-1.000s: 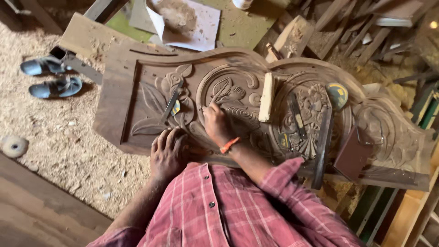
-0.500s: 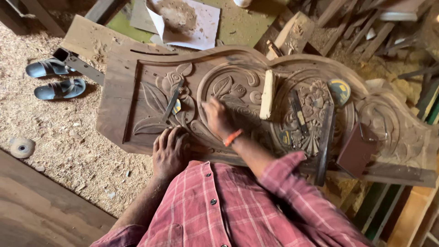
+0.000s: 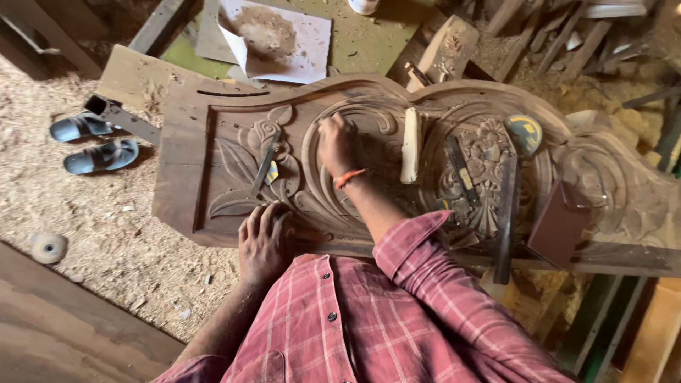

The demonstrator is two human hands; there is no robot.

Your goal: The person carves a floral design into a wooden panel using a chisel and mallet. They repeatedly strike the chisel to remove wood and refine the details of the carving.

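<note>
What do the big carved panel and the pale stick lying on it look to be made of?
The carved panel looks like dark, unfinished wood: matt, grainy, with sawdust around it. The pale stick seems to be light bare wood too, though that is less certain.

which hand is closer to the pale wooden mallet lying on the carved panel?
Right. The right hand rests on the carving just left of the pale wooden mallet, a small gap between them. The left hand lies flat at the carved panel near edge, much farther off.
</note>
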